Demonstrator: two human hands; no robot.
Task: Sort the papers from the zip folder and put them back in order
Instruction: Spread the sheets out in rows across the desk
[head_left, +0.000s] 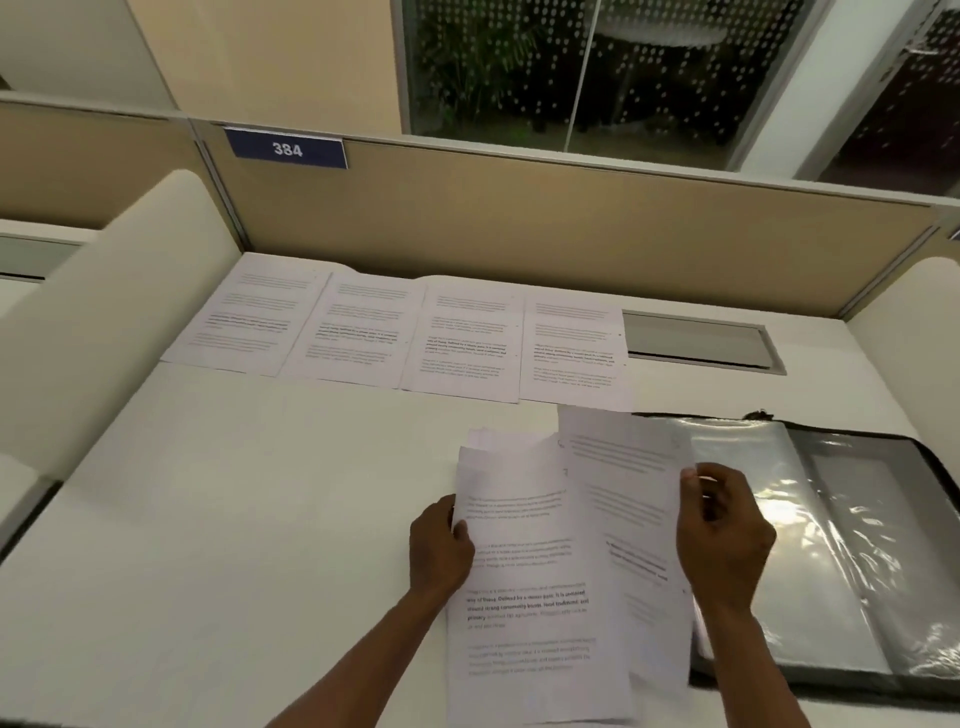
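Observation:
A stack of printed papers (524, 582) lies near the front of the white desk (234, 519). My left hand (439, 551) holds the stack's left edge, thumb on top. My right hand (722, 535) pinches the right edge of a single printed sheet (623, 499), which overlaps the stack on its right side. To the right lies the open zip folder (857, 545), black-rimmed, with shiny clear plastic sleeves. Several printed sheets (400, 327) lie side by side in a row along the back of the desk.
A beige partition with a blue sign reading 384 (287, 149) closes the back of the desk. A grey cable hatch (698, 340) is set into the desk at the back right. Cream side dividers (104, 312) stand left and right.

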